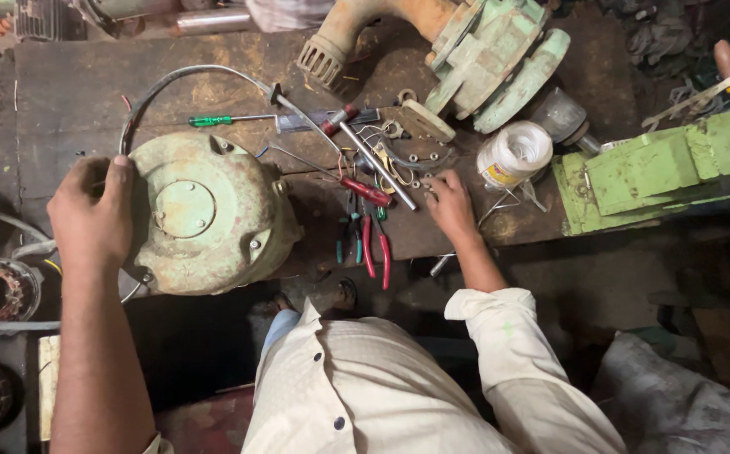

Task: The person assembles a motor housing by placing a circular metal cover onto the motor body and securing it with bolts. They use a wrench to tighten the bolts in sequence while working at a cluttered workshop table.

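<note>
Overhead view of a cluttered, dark workbench [71, 92]. At left, the left hand [92, 214] closes over the rim of a pale green round motor housing [205, 214], fingers curled on its left edge; the housing sits at the near edge of the bench, partly overhanging it. A grey cable [184, 74] arcs behind it, beside a green-handled screwdriver [214, 120]. At centre lie red-handled pliers [373, 248] and a red-handled screwdriver [365, 160]. The right hand [449, 206] rests half-open, fingertips down among small loose metal parts [394, 160], gripping nothing visible. Further right stands a white spool [514, 154]. Risk: the overhanging housing may tip off the bench should the left grip slacken; small parts may scatter.
</note>
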